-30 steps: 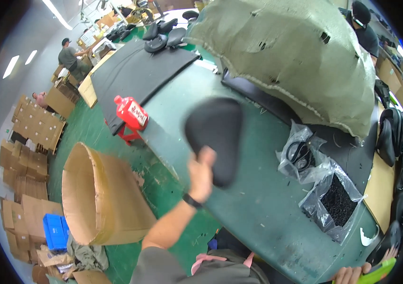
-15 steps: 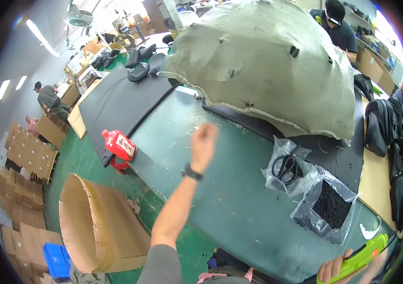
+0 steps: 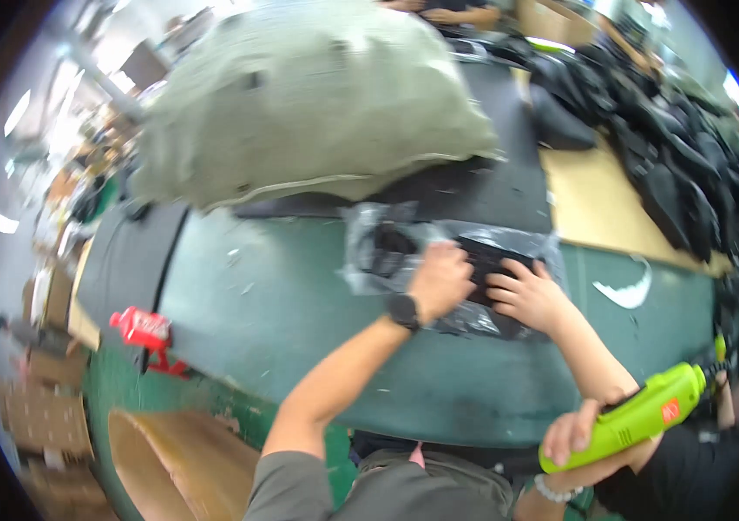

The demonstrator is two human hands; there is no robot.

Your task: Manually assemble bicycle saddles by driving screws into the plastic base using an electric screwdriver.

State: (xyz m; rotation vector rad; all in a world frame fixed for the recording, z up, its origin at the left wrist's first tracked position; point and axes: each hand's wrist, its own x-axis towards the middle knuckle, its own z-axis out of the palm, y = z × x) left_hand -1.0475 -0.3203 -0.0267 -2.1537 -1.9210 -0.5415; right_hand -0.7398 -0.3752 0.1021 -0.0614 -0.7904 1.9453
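My left hand (image 3: 440, 280), with a dark watch at the wrist, is at a clear plastic bag (image 3: 463, 330) of small black pieces (image 3: 484, 276). Its fingers are curled together; whatever they hold is hidden. My right hand (image 3: 571, 438), with a pale bead bracelet at the wrist, grips a bright green corded power tool (image 3: 634, 418), its dark end pointing left. Another person's hand (image 3: 521, 297), fingers spread, reaches into the same bag from the right. Beside it lies a second clear bag (image 3: 359, 269) with black loop-shaped things, blurred.
A large grey-green padded cover (image 3: 317, 113) fills the far side of the green table (image 3: 300, 365). Black molded parts (image 3: 664, 174) pile up at right. A white curved piece (image 3: 625, 291) lies nearby. At left are a red bottle (image 3: 145, 326) and a cardboard drum (image 3: 183, 469).
The view has swung right. My left hand has gone from above the table's middle to the bag of black pieces. The other person's hand has come into that bag. My right keeps the tool.
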